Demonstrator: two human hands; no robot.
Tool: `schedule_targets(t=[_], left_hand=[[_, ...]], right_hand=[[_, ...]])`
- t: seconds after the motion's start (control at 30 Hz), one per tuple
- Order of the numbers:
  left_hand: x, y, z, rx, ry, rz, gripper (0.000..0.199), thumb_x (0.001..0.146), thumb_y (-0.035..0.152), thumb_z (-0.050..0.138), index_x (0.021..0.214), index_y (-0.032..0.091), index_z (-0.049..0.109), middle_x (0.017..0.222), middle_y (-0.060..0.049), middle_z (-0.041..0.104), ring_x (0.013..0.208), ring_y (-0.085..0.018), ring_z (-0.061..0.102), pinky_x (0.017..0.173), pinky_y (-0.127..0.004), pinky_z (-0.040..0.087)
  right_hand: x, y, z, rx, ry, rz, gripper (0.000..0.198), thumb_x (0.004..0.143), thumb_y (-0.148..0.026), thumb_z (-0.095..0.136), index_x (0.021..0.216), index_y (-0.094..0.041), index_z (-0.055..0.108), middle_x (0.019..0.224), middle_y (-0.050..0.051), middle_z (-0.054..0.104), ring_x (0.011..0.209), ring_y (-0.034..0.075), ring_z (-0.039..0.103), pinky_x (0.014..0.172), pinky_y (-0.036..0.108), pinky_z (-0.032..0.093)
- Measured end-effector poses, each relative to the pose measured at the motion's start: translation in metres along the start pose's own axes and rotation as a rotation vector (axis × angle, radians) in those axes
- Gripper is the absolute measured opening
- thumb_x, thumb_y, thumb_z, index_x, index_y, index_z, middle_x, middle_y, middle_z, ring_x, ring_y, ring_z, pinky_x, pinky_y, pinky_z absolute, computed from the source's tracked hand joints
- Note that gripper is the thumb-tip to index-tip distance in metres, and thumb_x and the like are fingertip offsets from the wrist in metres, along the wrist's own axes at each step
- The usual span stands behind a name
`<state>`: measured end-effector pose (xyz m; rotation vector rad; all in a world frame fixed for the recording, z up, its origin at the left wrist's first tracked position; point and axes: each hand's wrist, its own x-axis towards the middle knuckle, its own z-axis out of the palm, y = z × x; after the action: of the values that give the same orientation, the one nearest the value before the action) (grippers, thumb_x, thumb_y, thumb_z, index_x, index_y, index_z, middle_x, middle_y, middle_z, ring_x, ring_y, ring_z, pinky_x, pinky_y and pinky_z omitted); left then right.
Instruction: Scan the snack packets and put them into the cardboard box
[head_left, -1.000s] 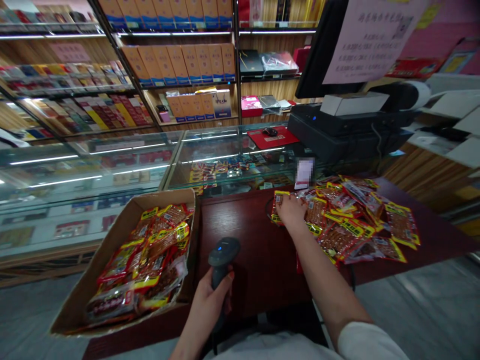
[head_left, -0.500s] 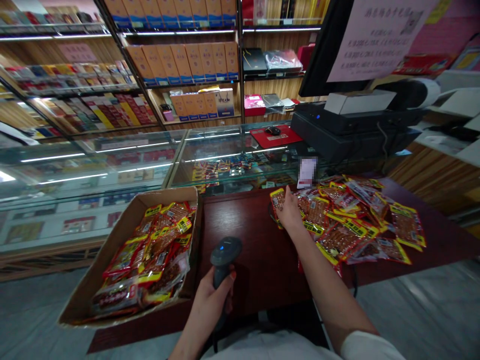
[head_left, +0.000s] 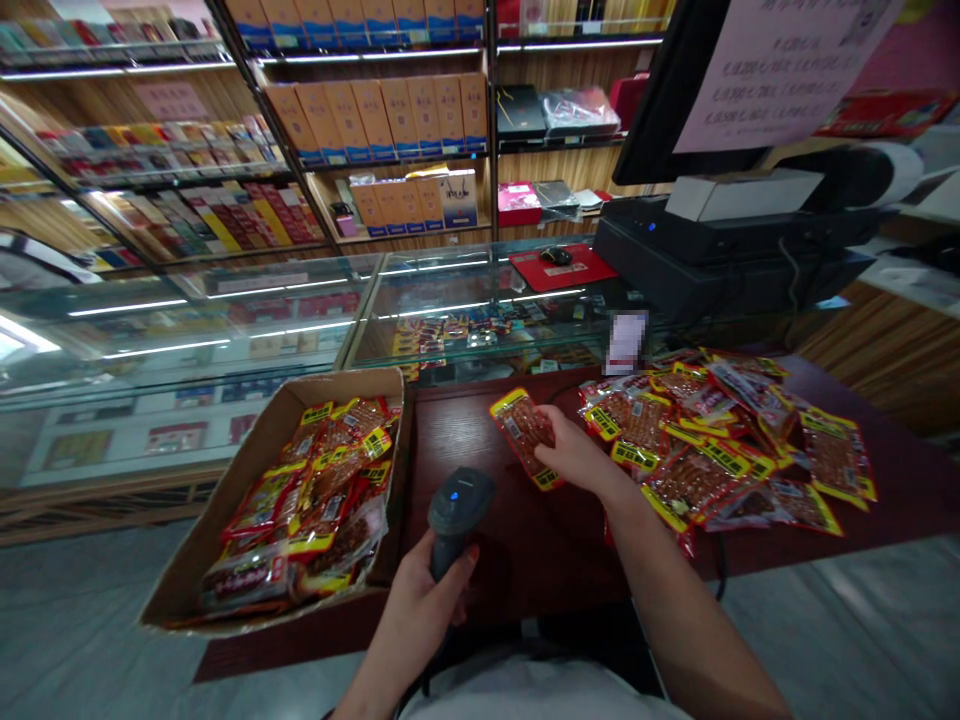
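Nearest: pale shirt cloth. L hand wrapped round handle of scanner, smooth dark plastic, rounded head, small blue light; fingers closed on it

R hand w/ fingers narrow, pinching one packet: flat rect. pouch, glossy clear film, red edging, yellow bands at both ends, brown ridged contents. Packet juts L of the fingers, held along its R edge, tilted, top end leaning L, over tabletop; can't tell if its low end touches the wood

Tabletop dark red-brown, fine grain, slight sheen. On L, open cardboard box, worn edges, holds many like packets, jumbled & shiny. On R, just beyond R hand, loose pile of same, overlapping, crinkled. Pale card-like item at pile's back edge, part blurred

Behind: glass display case, w/ bright light strips; red mat & black mouse on top. To R, black monitor w/ pink paper sheet, print too blurred to read. Farthest: wood-grain shelves, tan cartons w/ blue bases, upright in rows
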<state>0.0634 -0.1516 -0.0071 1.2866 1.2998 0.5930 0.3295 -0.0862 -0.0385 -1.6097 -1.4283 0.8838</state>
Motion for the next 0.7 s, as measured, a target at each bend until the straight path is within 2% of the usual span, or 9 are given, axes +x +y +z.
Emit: schedule_targets(t=[0.2,0.43,0.7], left_hand=[[0.0010,-0.0028,-0.0012,0.024,-0.003,-0.005,0.030,0.080,0.046,0.064,0.081,0.019,0.054,0.052,0.007,0.051,0.039,-0.011,0.051,0.039,-0.020,0.039],[-0.0028,-0.0006,-0.0010,0.012,-0.029,0.002,0.033,0.081,0.049,0.064,0.086,0.017,0.057,0.052,0.007,0.052,0.038,-0.011,0.051,0.038,-0.021,0.039],[-0.0089,0.0005,-0.0020,0.068,-0.030,0.009,0.027,0.084,0.045,0.062,0.085,0.019,0.056,0.050,0.008,0.049,0.039,-0.011,0.049,0.038,-0.020,0.039]], right_hand=[[-0.0060,-0.0026,-0.0020,0.091,-0.180,-0.125,0.052,0.077,-0.009,0.059,0.126,-0.026,0.064,0.123,0.003,0.072,0.109,0.019,0.070,0.103,0.037,0.050],[-0.0044,-0.0027,-0.0022,0.071,-0.194,-0.167,0.050,0.079,-0.010,0.058,0.126,-0.026,0.066,0.124,0.001,0.072,0.111,0.020,0.070,0.104,0.038,0.050],[-0.0001,-0.0084,-0.0011,-0.132,-0.141,-0.078,0.052,0.075,-0.008,0.062,0.120,-0.033,0.071,0.107,-0.004,0.078,0.099,0.021,0.073,0.097,0.034,0.053]])
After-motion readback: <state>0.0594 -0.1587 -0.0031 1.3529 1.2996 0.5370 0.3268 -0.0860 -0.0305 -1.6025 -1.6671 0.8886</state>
